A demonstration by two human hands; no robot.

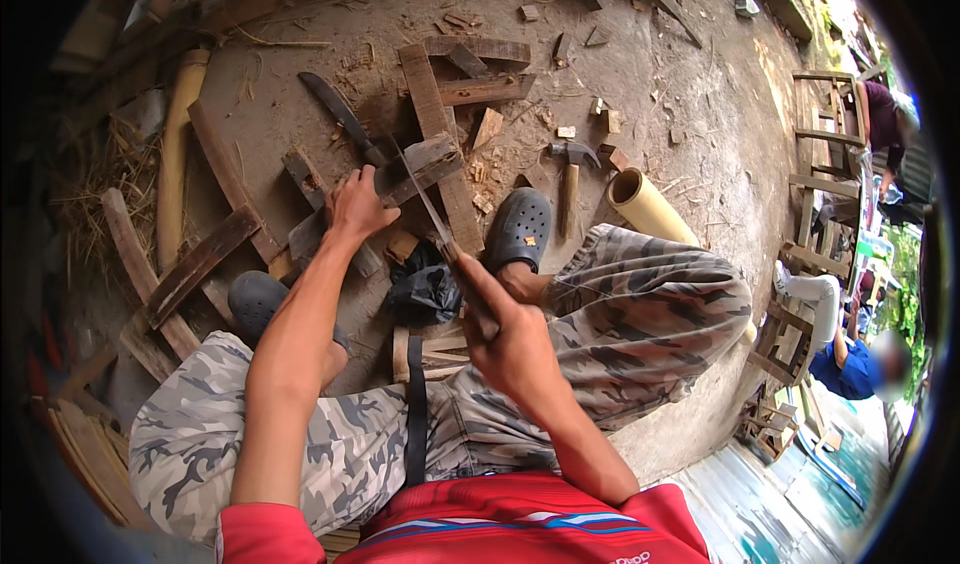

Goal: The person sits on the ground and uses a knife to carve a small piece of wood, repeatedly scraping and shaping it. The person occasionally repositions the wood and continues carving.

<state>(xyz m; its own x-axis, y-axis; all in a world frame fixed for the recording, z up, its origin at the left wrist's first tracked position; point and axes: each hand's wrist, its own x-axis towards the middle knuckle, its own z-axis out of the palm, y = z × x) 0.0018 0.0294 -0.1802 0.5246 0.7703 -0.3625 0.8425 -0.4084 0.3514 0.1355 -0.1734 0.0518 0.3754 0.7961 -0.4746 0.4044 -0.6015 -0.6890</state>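
In my right hand (518, 352) is the handle of a handsaw, fingers wrapped round it. The thin saw blade (428, 202) slants up and left, crossing a dark wooden block (432, 162) close to its right end. My left hand (356, 209) presses on that same wood, left of the blade, with its fingers closed round the edge. Under the block's right end lies a longer brown plank (425, 94). A machete (338, 107) rests on the ground just beyond my left hand, its dark handle near the block.
A claw hammer (571, 189) lies by my right clog (520, 226), beside a cut bamboo tube (652, 206). A black plastic bag (425, 289) sits between my feet. Wooden frame pieces (205, 264) are at left, with a bamboo pole (183, 154). Other people (850, 364) are at far right near wooden chairs.
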